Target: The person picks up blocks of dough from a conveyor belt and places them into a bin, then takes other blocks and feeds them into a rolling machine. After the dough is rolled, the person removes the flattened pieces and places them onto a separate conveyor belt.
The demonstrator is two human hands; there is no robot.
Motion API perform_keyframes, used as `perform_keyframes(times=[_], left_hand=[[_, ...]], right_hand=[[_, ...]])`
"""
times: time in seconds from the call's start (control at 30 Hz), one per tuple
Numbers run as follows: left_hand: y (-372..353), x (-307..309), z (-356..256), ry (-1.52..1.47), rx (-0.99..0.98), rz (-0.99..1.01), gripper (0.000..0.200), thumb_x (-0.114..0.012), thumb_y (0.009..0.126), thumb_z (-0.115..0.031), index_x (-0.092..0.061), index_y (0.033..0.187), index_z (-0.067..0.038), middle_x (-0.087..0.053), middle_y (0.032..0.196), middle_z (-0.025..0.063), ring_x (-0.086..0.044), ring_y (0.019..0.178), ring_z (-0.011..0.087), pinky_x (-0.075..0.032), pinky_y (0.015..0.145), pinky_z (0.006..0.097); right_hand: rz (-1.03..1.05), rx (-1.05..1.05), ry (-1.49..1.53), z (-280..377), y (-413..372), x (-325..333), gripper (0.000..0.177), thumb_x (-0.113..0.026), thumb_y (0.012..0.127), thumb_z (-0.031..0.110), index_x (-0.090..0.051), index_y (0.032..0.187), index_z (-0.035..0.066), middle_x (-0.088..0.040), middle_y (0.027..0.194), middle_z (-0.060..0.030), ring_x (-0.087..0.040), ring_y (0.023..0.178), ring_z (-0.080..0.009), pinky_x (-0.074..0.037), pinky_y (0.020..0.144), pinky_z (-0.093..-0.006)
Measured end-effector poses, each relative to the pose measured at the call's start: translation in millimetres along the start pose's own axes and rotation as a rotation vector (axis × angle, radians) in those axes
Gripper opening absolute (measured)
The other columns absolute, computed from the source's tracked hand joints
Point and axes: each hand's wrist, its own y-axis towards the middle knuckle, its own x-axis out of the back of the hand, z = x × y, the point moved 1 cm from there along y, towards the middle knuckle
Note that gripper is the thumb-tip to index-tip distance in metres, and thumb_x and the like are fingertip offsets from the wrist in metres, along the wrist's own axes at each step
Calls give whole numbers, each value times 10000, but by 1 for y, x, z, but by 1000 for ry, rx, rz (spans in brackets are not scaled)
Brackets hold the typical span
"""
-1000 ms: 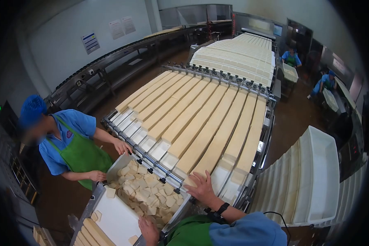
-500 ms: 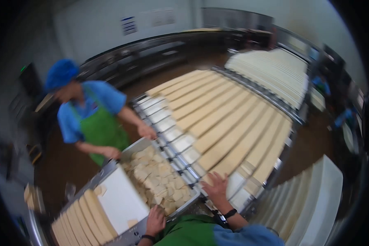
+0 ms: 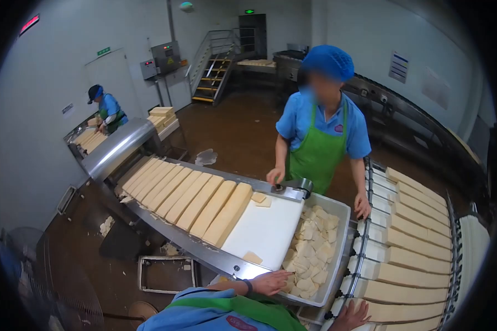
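My left hand (image 3: 270, 282) rests at the end of the conveyor (image 3: 265, 229), beside the near edge of the white bin (image 3: 345, 243), its fingers apart. Flat pale pieces (image 3: 313, 248) fill much of that bin. At the bottom, my right hand (image 3: 350, 316) lies with fingers spread on the near left part of the rack (image 3: 373, 231), close to the end of a long pale slab (image 3: 406, 310). Neither hand holds anything that I can see. Upright slabs (image 3: 223, 212) stand in a row on the conveyor, with a few loose flat pieces (image 3: 253, 257) beside them.
Across the bin stands a co-worker (image 3: 320, 132) in a blue cap and green apron, one hand near the conveyor end, the other by the rack. Another person (image 3: 111, 110) works at the far left. A metal frame (image 3: 165, 274) lies on the floor. Stairs (image 3: 212, 77) stand behind.
The view has swung left, towards the conveyor and stairs. My left hand still lies by the bin and my right hand by the rack, both with fingers apart.
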Motion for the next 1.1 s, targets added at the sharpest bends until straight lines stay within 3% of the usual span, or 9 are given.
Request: perform_keyframes(times=[0.17, 0.53, 0.63, 1.1], left_hand=[[-2, -2, -3, -6, 8, -35, 138, -615, 843, -104, -562, 901, 9, -536, 1180, 204, -347, 1425, 348, -275, 1210, 460], [-1, -3, -1, -4, 5, -54, 142, -628, 833, -101, -556, 897, 5, -545, 1134, 200, -382, 1401, 348, -284, 1204, 457], [-2, -10, 2, 13, 1, -33, 157, -632, 824, -105, -561, 905, 8, -551, 1150, 207, -386, 1397, 352, -284, 1203, 460], [0, 3, -1, 4, 24, -22, 166, -645, 841, -127, -557, 910, -5, -553, 1142, 193, -412, 1368, 364, -308, 1191, 460]], right_hand=[[-19, 18, -34, -2, -2, -3, 227, -717, 876, 345, -742, 1085, 260, -611, 1312, -127, -527, 1255, -331, -244, 1094, -648], [-31, 6, -39, 1, 0, 2, 268, -719, 874, 360, -738, 1112, 237, -601, 1331, -132, -517, 1269, -329, -245, 1102, -618], [26, -76, 2, 8, 10, 19, 385, -766, 752, 67, -659, 1110, 163, -528, 1356, -152, -437, 1344, -364, -195, 1152, -626], [43, -54, -42, -10, 2, 3, 341, -720, 838, 113, -649, 1160, 198, -519, 1382, -112, -452, 1337, -331, -208, 1136, -633]])
